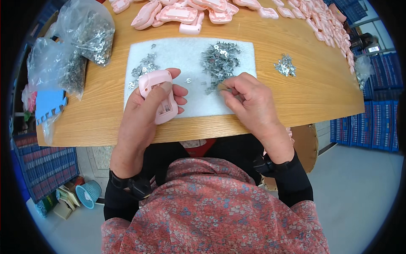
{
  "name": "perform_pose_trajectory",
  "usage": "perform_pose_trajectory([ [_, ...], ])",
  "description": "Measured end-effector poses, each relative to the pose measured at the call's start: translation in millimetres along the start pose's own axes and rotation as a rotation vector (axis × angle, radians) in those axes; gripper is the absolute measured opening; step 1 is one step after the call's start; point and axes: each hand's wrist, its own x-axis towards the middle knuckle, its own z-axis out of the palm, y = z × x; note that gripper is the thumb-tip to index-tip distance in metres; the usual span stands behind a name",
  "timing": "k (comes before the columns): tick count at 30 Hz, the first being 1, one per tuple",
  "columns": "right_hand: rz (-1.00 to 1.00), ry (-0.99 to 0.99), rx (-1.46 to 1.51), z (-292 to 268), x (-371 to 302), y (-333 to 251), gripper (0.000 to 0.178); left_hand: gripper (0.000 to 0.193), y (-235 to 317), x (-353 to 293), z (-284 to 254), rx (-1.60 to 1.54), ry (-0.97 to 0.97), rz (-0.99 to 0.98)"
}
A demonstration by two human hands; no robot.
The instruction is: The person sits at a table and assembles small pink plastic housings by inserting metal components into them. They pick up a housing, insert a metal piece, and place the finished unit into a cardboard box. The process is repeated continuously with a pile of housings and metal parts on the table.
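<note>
My left hand is wrapped round a pink plastic housing, its thumb laid across the open battery compartment. Metal pieces show inside that recess. To the right, my right hand is closed in a pinch at the lower edge of a heap of small metal contact plates. A thin brownish bit shows at its fingertips, too small to name. The heap lies on a white foam sheet. A smaller group of metal plates lies behind my left hand, and one loose plate sits between the two groups.
Many pink housings are piled along the far side and far right of the wooden table. Clear bags of metal parts stand at the left, above a blue foam mat. Another small metal pile lies right of the sheet.
</note>
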Motion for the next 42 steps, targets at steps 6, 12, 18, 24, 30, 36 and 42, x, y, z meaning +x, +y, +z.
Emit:
perform_pose_trajectory([
  [6,-0.156,0.01,-0.16,6,20,-12,0.008,0.04,-5,2,-6,-0.035,0.008,-0.012],
  [12,-0.142,-0.123,-0.417,9,36,-21,0.009,0.036,-4,2,-7,-0.059,0.003,-0.034],
  [18,0.039,-0.171,-0.186,11,46,-17,0.009,0.04,1,4,-8,-0.122,-0.033,-0.061],
  [24,0.346,-0.124,0.714,9,43,-21,0.012,0.044,-5,13,19,-0.176,-0.007,-0.009],
  [30,0.375,-0.143,0.977,11,33,-28,0.012,0.046,-11,21,27,-0.217,-0.046,0.04],
  [36,0.274,-0.244,0.593,2,31,-17,0.012,0.046,-5,16,26,0.151,-0.082,0.091],
  [42,0.289,-0.238,0.599,-8,27,-21,0.009,0.047,-3,13,22,-0.075,-0.201,-0.124],
])
